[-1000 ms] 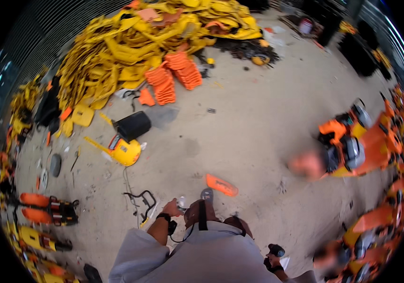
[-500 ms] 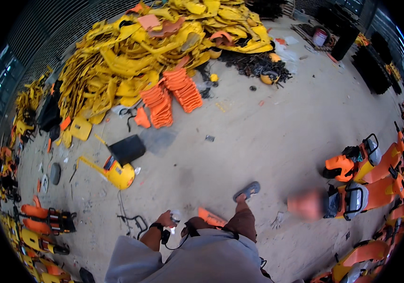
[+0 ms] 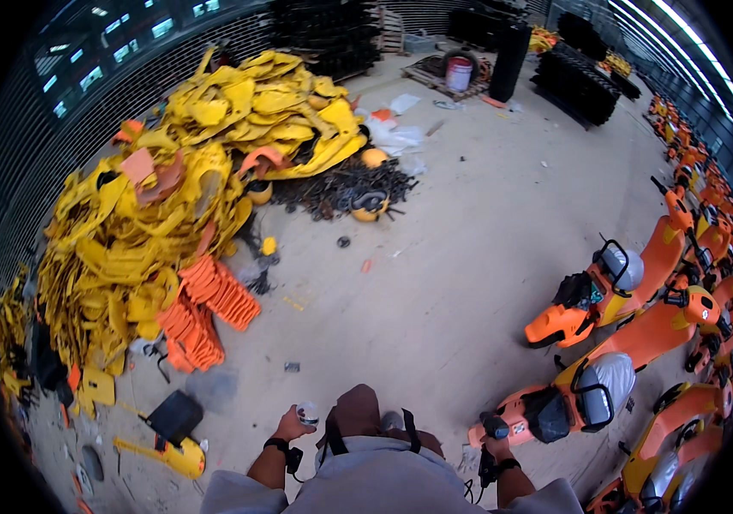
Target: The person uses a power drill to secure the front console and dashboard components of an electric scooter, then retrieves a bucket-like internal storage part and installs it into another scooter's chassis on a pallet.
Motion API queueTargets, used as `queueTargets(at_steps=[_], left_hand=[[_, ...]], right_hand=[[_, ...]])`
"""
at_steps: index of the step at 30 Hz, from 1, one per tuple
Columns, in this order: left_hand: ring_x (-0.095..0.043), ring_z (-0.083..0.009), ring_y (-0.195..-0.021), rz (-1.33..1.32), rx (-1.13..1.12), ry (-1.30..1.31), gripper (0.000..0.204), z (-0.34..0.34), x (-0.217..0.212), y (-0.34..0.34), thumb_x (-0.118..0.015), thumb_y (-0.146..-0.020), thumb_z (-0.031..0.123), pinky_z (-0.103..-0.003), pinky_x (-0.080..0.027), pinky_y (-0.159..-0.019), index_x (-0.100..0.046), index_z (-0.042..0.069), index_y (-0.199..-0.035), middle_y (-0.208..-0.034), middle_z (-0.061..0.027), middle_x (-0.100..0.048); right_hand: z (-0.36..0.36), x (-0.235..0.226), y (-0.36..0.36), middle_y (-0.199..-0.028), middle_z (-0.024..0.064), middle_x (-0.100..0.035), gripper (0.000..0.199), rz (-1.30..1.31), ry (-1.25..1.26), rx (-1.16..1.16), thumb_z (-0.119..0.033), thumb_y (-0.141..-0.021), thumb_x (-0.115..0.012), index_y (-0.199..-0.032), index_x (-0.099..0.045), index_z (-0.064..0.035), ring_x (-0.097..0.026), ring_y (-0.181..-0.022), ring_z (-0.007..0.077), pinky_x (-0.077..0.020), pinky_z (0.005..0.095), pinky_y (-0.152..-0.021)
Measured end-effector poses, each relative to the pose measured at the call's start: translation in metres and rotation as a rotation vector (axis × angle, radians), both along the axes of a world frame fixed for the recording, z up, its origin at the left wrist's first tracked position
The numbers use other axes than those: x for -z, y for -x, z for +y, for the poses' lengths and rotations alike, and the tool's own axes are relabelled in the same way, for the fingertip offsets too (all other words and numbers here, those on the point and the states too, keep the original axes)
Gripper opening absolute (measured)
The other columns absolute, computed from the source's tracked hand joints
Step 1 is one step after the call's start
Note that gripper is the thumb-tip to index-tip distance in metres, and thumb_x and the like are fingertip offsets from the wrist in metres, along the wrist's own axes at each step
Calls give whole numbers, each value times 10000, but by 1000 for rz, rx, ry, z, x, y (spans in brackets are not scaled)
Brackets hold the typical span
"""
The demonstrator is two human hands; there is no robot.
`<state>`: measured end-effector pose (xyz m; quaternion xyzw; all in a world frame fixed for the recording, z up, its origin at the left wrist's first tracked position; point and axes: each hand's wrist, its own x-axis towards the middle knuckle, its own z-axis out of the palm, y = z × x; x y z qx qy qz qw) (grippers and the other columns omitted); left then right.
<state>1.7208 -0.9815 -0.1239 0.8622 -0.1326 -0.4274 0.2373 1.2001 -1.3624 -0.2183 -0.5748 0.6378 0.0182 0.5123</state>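
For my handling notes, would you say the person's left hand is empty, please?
No, the left hand holds a small clear container.

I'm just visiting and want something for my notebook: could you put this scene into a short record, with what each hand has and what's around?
Left hand: fingers around a small clear container; contents too small to tell
Right hand: holding a dark tool, perhaps a drill
Left side: large heap of yellow panels, with stacked orange panels at its near edge
Right side: rows of orange scooters
Far end: pail, black stacks
Floor: greyish, scattered with small bits
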Motion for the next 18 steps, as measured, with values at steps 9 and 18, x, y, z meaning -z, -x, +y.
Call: queueTargets(at_steps=[9,18], left_hand=[[-675,-330,-1073,2,160,67,825,-251,38,-140,-905,-531,332,-412,-539,-917,-529,52,-1210,-1121,-192,-690],[-684,-294,-1035,-40,493,20,859,-514,45,-275,-936,-501,360,-393,-558,-884,-559,17,-1192,-1095,-162,-693]], right_hand=[[-121,15,-56,-878,78,-678,232,-10,-318,-123,-111,-789,-656,-1011,-675,-46,-649,-857,224,-509,366,-734],[-209,-41,-169,-867,55,-672,265,75,-487,240,-158,-769,-692,-1017,-680,-66,-640,-831,204,-500,358,-699]])
